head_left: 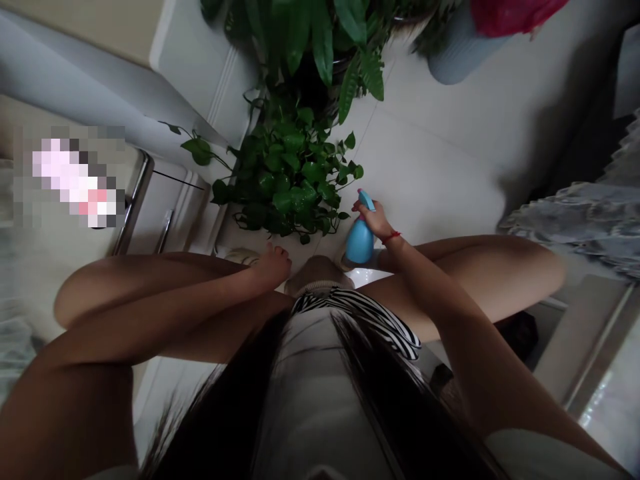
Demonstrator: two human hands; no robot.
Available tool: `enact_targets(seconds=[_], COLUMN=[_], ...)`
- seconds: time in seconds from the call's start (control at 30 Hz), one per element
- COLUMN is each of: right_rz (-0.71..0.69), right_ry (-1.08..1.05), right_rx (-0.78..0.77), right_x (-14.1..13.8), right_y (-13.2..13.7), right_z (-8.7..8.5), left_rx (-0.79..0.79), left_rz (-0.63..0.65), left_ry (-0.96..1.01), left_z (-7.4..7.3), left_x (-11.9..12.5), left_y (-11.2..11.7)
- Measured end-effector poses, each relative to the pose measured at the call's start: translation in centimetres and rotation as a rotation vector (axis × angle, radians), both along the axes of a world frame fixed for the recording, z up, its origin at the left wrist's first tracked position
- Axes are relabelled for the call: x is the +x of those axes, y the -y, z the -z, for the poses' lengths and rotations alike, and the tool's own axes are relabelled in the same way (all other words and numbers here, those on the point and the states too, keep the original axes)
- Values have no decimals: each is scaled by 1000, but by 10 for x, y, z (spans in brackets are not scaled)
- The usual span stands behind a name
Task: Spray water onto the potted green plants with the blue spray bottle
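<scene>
My right hand (374, 217) is wrapped round the neck of a light blue spray bottle (359, 241), its nozzle pointing at the leafy green pothos (290, 175) on the floor just to its left. A red string circles that wrist. My left hand (273, 263) rests with fingers curled loosely near my left knee, holding nothing that I can see, just below the plant. I am crouched, with both knees in view.
A taller plant with long leaves (320, 40) stands behind the pothos. A pale blue pot (450, 57) with something red sits at the back right. A metal-framed cabinet (145, 200) is at left, a patterned cloth (575, 213) at right. The floor (440, 160) is pale tile.
</scene>
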State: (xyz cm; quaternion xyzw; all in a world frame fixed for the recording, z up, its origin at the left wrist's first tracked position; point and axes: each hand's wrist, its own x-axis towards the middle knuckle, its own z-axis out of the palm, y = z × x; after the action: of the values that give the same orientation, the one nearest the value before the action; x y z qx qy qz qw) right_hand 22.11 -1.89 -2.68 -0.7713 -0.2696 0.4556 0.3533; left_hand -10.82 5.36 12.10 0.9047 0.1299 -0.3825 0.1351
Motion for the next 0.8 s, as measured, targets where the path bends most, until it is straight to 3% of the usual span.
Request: enact_targets(seconds=[0.27, 0.43, 0.57, 0.67, 0.8], right_rz=[19, -50, -105, -104, -21], right_ry=[-41, 97, 143, 143, 136], right_rx=[-71, -166, -66, 17, -25], right_x=[48, 58, 42, 14, -32], right_y=[-17, -22, -26, -29, -30], right_z=[-27, -44, -52, -58, -64], left_rx=[23, 27, -22, -83, -105], left_rz=[12, -60, -107, -219, -628], left_ry=[-18, 75, 86, 104, 187], left_z=[-4, -1, -5, -1, 28], left_x=[-4, -7, 2, 17, 45], left_y=[5, 14, 26, 38, 57])
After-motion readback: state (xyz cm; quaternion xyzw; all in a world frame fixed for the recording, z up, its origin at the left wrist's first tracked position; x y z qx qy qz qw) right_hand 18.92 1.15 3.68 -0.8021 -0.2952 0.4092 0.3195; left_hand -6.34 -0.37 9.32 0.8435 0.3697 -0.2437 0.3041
